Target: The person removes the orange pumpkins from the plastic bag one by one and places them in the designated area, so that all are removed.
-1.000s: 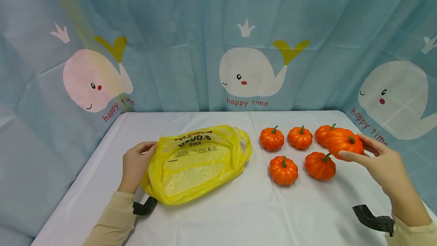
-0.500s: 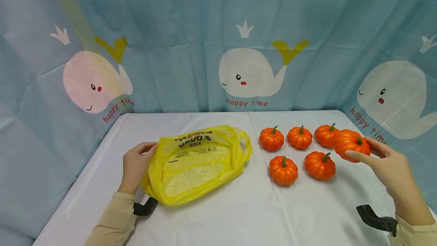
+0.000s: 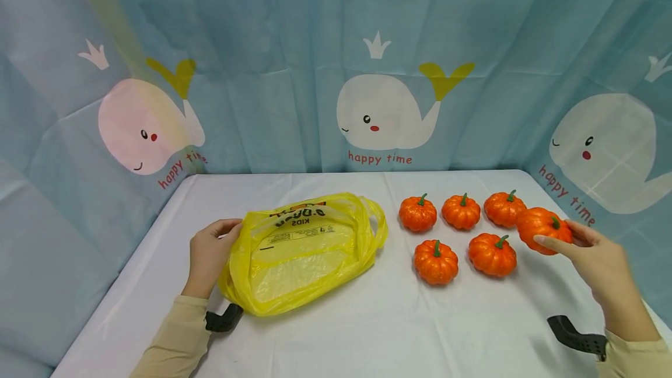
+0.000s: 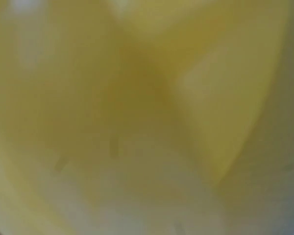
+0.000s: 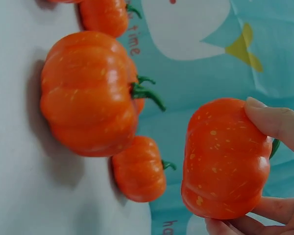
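Note:
My right hand (image 3: pixel 598 255) grips a small orange pumpkin (image 3: pixel 543 231) with a green stem, thumb on one side and fingers on the other. In the right wrist view this pumpkin (image 5: pixel 228 159) is held up off the white table. Several similar pumpkins (image 3: pixel 492 255) sit to its left on the table. My left hand (image 3: pixel 210 252) pinches the left edge of a yellow plastic bag (image 3: pixel 304 255), which lies on its side with its mouth spread toward me. The left wrist view shows only blurred yellow bag film (image 4: pixel 137 98).
A white cloth covers the table (image 3: pixel 357 331). Behind and beside it hangs a blue curtain (image 3: pixel 283 121) printed with whales. The bag's handle loop (image 3: pixel 378 223) reaches toward the nearest pumpkins (image 3: pixel 417 213). Each wrist wears a black strap (image 3: pixel 574 334).
My right hand has moved rightward with its pumpkin, then slightly down, uncovering the back-right pumpkin behind it. My left hand and the bag have stayed in place.

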A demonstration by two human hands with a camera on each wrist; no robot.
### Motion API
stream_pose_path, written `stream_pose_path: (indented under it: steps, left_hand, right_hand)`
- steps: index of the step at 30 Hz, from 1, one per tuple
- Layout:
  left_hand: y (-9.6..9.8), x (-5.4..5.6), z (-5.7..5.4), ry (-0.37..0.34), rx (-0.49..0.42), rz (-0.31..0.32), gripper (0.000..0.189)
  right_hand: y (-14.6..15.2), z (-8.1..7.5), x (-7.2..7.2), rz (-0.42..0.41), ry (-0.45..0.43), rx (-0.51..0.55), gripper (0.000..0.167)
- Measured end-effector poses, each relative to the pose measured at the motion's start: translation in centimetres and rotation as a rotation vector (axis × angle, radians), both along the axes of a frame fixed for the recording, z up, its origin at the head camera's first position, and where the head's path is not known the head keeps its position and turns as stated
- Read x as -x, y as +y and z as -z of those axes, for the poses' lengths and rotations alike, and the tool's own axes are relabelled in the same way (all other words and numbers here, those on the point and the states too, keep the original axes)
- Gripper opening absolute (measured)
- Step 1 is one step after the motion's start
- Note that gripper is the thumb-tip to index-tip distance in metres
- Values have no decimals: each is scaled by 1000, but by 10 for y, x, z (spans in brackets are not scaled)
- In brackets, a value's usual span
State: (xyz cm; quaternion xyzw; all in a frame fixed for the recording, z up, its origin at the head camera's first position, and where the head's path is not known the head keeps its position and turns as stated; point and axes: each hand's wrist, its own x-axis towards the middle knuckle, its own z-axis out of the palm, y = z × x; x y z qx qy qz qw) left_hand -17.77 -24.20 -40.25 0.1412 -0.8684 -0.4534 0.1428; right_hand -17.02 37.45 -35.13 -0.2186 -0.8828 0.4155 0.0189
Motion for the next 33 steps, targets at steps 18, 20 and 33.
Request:
stream_pose_path:
  steps: [18, 20, 33]
  left_hand:
    - [0, -1, -2, -4, 2, -3, 37]
    - [-1, -1, -1, -6, 1, -4, 36]
    - [-1, 1, -1, -8, 4, -9, 36]
  right_hand:
    - [16, 23, 9, 21, -77, 37, 100]
    - [15, 23, 9, 16, -76, 31, 99]
    - [14, 31, 11, 2, -99, -35, 99]
